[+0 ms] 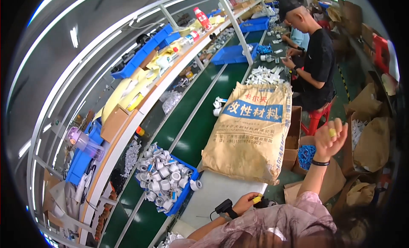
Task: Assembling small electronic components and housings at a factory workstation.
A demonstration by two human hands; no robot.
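My left hand (pixel 246 203) is low by the front edge of the worktop, its fingers bent together, with yellow tape on one. What they hold, if anything, is hidden; a dark object (pixel 267 202) lies beside the fingertips. A black device is strapped to that wrist. My right hand (pixel 331 141) is raised at the right, away from the worktop, fingers loosely bent and apart, with nothing visible in it. It too has yellow tape on a finger, and a dark band circles the wrist. Just beyond my left hand, a large tan printed sack (pixel 243 152) lies on the worktop.
A blue bin (pixel 194 180) heaped with white-and-grey round parts stands left of the sack, by a green conveyor (pixel 179 145). White pieces (pixel 266 75) lie behind the sack. A co-worker (pixel 315 56) sits beyond on a red stool. Cartons and blue parts (pixel 306 156) are at right.
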